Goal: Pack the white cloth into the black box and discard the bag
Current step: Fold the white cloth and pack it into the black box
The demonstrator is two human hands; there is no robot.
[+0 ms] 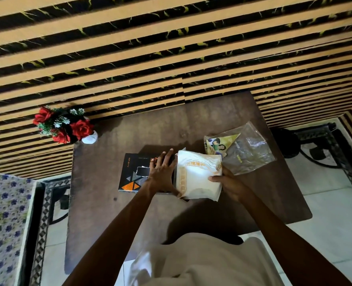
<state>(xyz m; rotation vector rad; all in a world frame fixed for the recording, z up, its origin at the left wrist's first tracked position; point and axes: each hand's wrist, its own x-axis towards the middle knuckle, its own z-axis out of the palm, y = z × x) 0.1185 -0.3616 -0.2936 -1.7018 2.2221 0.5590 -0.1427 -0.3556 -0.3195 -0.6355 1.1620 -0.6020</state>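
Left of centre, the left hand lies flat with spread fingers on the black box, likely steadying it. Beside it, the right hand grips the folded white cloth, tilted toward the box. The bag lies empty on the table at right, awaiting disposal.

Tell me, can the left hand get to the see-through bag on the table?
Probably not easily. The left hand rests on the black box, and the white cloth, held by the right hand, stands between it and the bag. The right hand is nearer.
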